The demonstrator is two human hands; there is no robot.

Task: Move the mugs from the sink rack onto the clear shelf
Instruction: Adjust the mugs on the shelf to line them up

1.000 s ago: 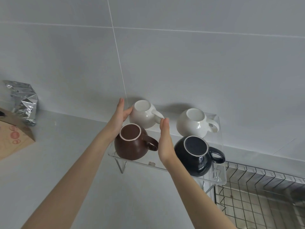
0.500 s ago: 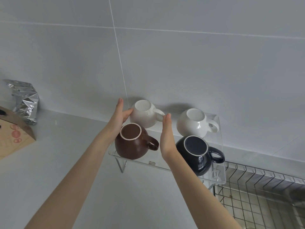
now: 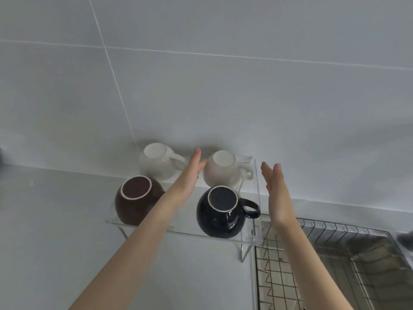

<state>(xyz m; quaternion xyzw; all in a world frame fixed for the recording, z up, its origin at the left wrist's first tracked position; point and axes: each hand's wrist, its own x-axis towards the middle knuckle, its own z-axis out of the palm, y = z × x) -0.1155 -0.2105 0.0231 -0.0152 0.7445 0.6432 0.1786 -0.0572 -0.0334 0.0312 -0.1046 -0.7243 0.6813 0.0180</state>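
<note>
Shifting rightward from the left pair of mugs, both hands now bracket the right pair: half a second ago they flanked the brown mug [image 3: 135, 199] and the white mug at the back left [image 3: 157, 162], and now the left hand [image 3: 192, 173] stands flat between the two white mugs, its fingertips just beside the back-right white mug [image 3: 224, 170], while the right hand [image 3: 273, 186] is raised at that mug's 3 o'clock, outside the shelf's end wall and apart from everything. Both hands are flat, fingers extended, and grasp nothing. All four mugs sit upside down on the clear shelf [image 3: 183, 231], with the dark navy mug [image 3: 223, 211] at the front right, its handle pointing to 3 o'clock. The sink rack [image 3: 330, 229], at the shelf's 4 o'clock, shows no mug in its visible part, so the transfer looks finished and this reads as final straightening. No brand, label or writing can be read anywhere.
</note>
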